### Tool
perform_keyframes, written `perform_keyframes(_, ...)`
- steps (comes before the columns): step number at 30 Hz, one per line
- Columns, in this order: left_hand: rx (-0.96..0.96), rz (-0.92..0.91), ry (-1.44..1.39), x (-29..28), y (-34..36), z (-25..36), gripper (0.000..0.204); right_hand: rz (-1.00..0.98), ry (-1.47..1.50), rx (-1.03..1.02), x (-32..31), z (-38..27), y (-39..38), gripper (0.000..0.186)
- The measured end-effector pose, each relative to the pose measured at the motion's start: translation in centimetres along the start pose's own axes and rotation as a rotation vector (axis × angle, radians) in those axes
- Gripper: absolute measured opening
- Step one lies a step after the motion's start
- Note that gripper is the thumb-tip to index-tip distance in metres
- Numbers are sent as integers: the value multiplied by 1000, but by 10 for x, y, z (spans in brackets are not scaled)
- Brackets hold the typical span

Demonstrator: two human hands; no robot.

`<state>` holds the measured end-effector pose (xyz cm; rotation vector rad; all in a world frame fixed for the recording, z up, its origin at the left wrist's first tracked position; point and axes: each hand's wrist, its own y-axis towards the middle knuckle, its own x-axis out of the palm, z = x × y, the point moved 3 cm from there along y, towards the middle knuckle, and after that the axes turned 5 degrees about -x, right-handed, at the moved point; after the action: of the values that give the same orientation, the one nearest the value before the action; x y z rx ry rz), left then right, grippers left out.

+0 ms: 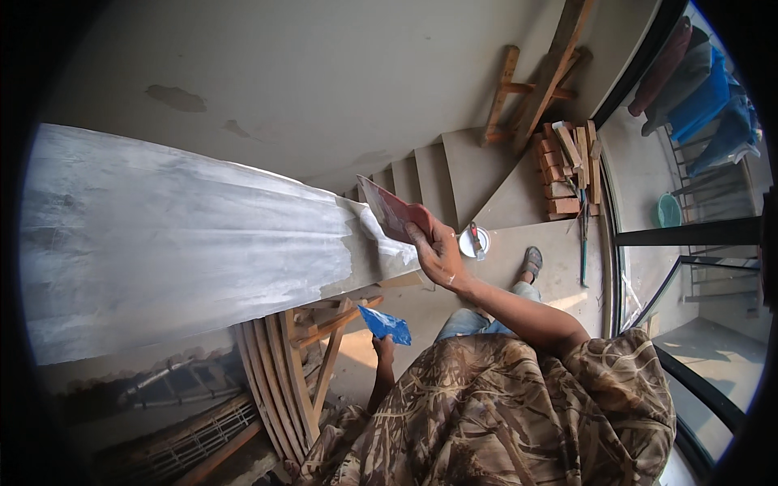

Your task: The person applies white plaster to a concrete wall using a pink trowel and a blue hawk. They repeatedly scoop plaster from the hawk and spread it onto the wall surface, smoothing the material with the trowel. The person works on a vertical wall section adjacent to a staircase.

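My right hand [442, 257] grips a red putty spreader [395, 212] by its thick edge, the blade smeared with white. The blade is beside the end of a long plastered surface [178, 243], which is coated in streaky white up to a ragged edge near bare grey. A thick white dab of putty [387, 247] lies on that bare part, just by the blade; whether they touch I cannot tell. Lower down, my left hand [383, 348] is closed on a blue putty spreader [386, 326] with white smears on its face.
A white bucket [474, 242] with a tool across it stands on the floor beyond my right hand. Stairs [438, 172] rise past it, near stacked bricks [559, 190] and a wooden frame [535, 89]. Timber boards [279, 381] lean below the coated surface; glass doors [689, 240] stand at right.
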<state>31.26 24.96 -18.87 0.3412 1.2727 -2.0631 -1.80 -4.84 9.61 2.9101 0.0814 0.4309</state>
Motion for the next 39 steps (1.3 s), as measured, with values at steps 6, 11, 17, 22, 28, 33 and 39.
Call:
perform_keyframes(6,44,-34,16,-23,2,-2,52,-197,-226,-292,37,55,-78,60)
perform_keyframes(11,-8,-32,-106,-51,-8,-29,52,102,-331,321,-14,168,-106,43)
perform_keyframes(17,32,-45,-130,-60,-26,-18,46,95,-391,632,-15,223,-24,35)
perform_keyframes(22,-7,-32,-111,-59,-27,-50,45,34,-178,475,11,100,16,26)
perform_keyframes(28,26,-60,-3,-25,-19,-30,42,-50,11,209,29,-40,44,27)
perform_keyframes(33,91,-47,47,-8,-2,-8,41,31,222,90,15,-74,27,31)
perform_keyframes(39,166,-70,43,-6,-14,32,36,92,55,21,-13,12,-6,30)
